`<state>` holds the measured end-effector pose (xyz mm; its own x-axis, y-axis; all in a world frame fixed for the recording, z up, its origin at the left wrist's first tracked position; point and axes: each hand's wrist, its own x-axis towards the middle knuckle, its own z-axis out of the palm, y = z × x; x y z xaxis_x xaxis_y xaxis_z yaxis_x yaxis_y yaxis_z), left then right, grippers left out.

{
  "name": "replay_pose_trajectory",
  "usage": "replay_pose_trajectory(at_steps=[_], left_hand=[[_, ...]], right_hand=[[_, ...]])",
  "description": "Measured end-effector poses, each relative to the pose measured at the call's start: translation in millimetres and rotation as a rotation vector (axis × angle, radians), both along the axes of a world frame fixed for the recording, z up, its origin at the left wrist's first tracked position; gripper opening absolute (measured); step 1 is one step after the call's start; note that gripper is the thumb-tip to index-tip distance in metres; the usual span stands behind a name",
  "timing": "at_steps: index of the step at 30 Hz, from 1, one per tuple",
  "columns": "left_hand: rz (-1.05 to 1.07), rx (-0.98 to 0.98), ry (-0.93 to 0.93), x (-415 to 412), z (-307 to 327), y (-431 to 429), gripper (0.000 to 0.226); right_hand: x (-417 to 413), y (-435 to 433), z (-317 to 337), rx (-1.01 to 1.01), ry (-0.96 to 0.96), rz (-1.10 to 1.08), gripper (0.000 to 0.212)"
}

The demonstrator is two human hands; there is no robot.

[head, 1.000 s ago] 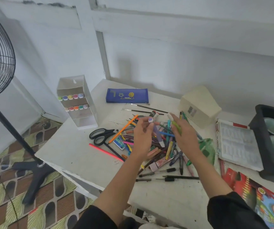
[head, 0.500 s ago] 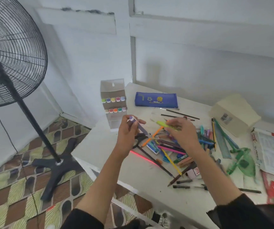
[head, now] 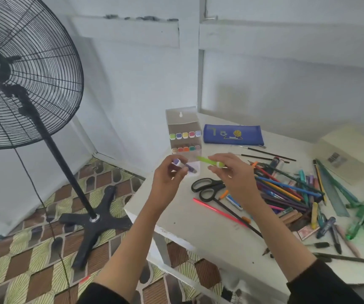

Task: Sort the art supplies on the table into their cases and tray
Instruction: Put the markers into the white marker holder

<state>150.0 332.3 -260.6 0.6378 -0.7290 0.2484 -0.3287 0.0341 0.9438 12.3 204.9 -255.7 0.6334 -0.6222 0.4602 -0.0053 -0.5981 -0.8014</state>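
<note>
My left hand (head: pixel 167 179) grips a purple marker (head: pixel 184 165) with a white band, held just in front of the clear marker case (head: pixel 183 123). That case stands upright at the table's far left corner, with two rows of coloured marker caps inside. My right hand (head: pixel 233 174) holds a lime-green marker (head: pixel 209 161), its tip pointing left toward the case. A heap of pencils, pens and markers (head: pixel 286 189) lies to the right of my hands. A blue pencil pouch (head: pixel 232 134) lies flat behind the case.
Black scissors (head: pixel 208 187) and a pink pencil (head: pixel 218 212) lie under my right wrist. Thin brushes (head: pixel 266 153), a green ruler (head: pixel 332 194) and a cream box (head: pixel 347 150) sit further right. A black standing fan (head: pixel 23 84) stands on the floor left of the white table (head: pixel 198 227).
Both hands have lifted away from the heap and moved left toward the marker case, each carrying its marker. The view has swung left, so the fan fills more of the frame.
</note>
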Motion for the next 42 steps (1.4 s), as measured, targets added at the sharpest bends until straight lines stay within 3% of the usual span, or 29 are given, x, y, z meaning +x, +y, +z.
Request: replay_pose_trajectory(at_steps=[4, 8, 13, 19, 26, 35, 42], left_hand=[[0.094, -0.069, -0.15, 7, -4, -2, 0.032], [0.057, 0.003, -0.378, 18, -14, -4, 0.03], [0.11, 0.314, -0.622, 24, -24, -18, 0.037], [0.092, 0.809, -0.766, 24, -9, -34, 0.033], [-0.063, 1.003, -1.039, 26, -4, -39, 0.04], [0.053, 0.918, -0.78, 25, 6, -39, 0.04], [0.069, 0.732, -0.768, 27, -12, -27, 0.048]], right_hand=[[18, 2, -13, -0.115, 0.071, 0.019, 0.024], [38, 3, -26, -0.16, 0.205, 0.071, 0.031], [61, 4, -26, -0.146, 0.316, 0.165, 0.035], [81, -9, -25, -0.055, 0.452, 0.202, 0.034], [87, -13, -33, 0.004, 0.623, 0.092, 0.032], [88, -7, -37, -0.091, 0.694, -0.022, 0.034], [90, 0, -43, -0.204, 0.721, -0.102, 0.035]])
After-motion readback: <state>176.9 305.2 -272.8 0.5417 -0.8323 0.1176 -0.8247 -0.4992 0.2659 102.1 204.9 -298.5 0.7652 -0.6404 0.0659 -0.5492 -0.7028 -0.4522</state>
